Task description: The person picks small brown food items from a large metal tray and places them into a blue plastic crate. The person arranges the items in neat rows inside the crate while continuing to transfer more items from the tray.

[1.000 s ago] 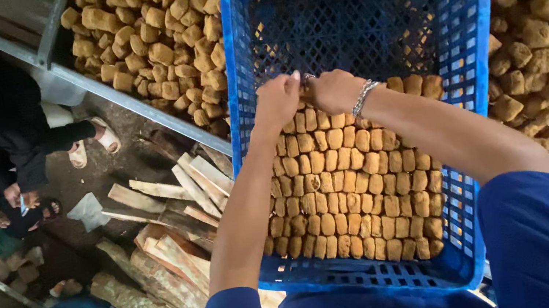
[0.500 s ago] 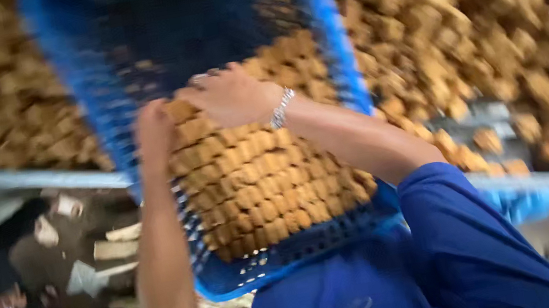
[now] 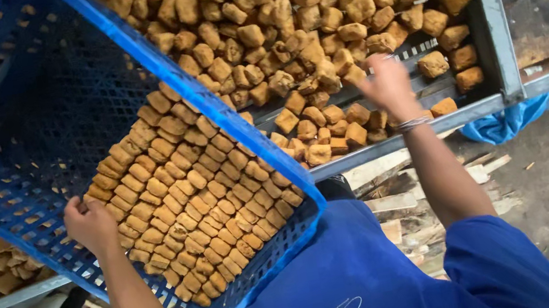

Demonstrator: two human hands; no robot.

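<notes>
A blue plastic crate (image 3: 12, 138), tilted and partly filled with neat rows of brown fried cubes (image 3: 196, 197), is gripped at its near rim by the left hand (image 3: 90, 226), whose fingers are closed over the lattice edge. The right hand (image 3: 387, 83) is held open, fingers spread, over loose brown cubes (image 3: 310, 14) heaped on a metal tray (image 3: 488, 7), and nothing is grasped by it. Wood scraps (image 3: 400, 192) are seen on the floor below.

Grey metal tray (image 3: 488, 7) with heaped brown fried cubes (image 3: 296, 17) directly on it.
</notes>
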